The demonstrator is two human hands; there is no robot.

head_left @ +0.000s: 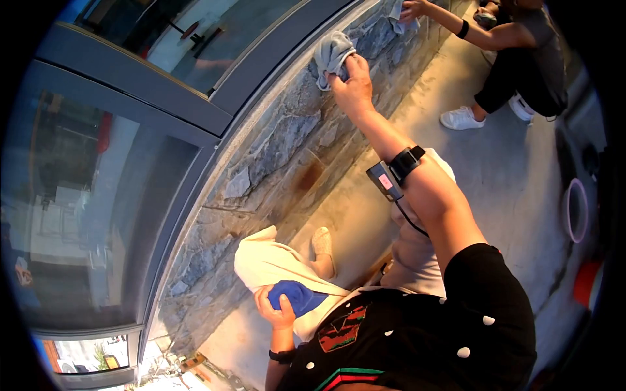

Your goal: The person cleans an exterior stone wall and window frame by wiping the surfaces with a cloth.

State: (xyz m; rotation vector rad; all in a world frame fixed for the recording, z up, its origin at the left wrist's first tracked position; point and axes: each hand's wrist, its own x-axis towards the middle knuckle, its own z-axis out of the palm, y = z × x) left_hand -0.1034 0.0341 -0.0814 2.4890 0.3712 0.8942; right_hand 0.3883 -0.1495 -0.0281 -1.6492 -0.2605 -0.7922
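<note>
My right hand is stretched far out, its fingers pressed round a crumpled grey-blue cloth. That cloth touches the top of the rough stone wall, just under the window frame. Close to my body, my left hand holds a folded blue cloth in front of my light trousers. A black strap with a small box sits on my right forearm.
Large glass panes in a grey frame run along the left. At the upper right a co-worker sits low, one hand holding a cloth against the wall. A round pale-rimmed container and a red object stand at the right.
</note>
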